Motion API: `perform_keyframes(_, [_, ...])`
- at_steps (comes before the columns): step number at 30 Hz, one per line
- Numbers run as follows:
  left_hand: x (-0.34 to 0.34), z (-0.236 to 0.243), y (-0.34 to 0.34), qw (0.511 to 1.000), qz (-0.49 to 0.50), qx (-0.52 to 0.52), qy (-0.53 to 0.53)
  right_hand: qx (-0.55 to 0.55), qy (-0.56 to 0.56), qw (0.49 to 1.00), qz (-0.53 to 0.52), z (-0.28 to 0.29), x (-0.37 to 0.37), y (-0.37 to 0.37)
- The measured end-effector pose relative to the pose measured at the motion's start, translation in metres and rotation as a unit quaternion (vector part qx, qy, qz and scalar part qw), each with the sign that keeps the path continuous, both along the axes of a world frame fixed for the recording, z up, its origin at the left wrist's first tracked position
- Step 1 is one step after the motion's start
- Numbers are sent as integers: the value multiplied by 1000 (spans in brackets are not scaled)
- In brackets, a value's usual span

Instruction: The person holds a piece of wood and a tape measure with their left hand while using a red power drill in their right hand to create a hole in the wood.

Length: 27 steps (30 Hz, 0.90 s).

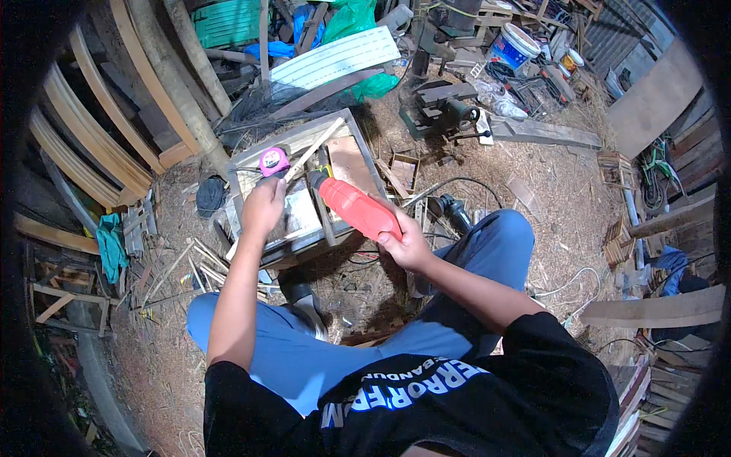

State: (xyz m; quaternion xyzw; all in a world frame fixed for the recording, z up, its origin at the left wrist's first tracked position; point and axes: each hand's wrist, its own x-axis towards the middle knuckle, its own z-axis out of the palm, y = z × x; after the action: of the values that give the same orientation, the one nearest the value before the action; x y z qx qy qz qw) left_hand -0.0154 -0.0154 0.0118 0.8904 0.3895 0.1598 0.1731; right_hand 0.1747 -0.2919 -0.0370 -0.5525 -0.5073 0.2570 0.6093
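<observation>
My right hand [407, 240] grips the back end of a red power tool [358, 207], whose dark nose points up and left over a low wooden worktable [364, 141]. My left hand [264, 206] is closed at the lower end of a thin pale wooden strip [316, 147], which slants across the tabletop; its fingertips are partly hidden. Just beyond those fingers sits a pink tape measure [274, 161]. A brown board [350, 160] lies on the table's right part. Below the tool's nose, a narrow bar [324, 217] crosses the table's near side.
A bench vise [449, 114] stands beyond the table to the right. Dark power tool [454, 213] with a cord lies near my right knee. Long curved-looking planks [95, 141] lean at left. Wood scraps [217, 263] litter the floor. A white-and-blue bucket [514, 47] stands far right.
</observation>
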Motion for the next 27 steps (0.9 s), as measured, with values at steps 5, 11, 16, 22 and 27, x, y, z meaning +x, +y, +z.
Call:
perform_keyframes(5, [3, 3, -5, 1000, 0, -26, -2, 22, 0, 1000, -17, 1, -2, 0])
perform_keyframes(11, [4, 3, -4, 1000, -9, -23, -6, -23, 44, 999, -6, 7, -2, -4])
perform_keyframes(16, [6, 4, -5, 1000, -13, -13, -8, 17, 12, 1000, -11, -1, 0, 0])
perform_keyframes(22, [5, 4, -5, 1000, -6, -5, -4, 8, 3, 1000, -17, -3, 0, 0])
perform_keyframes(27, [5, 3, -4, 1000, -10, -6, -8, 16, 12, 1000, -14, -3, -1, 0])
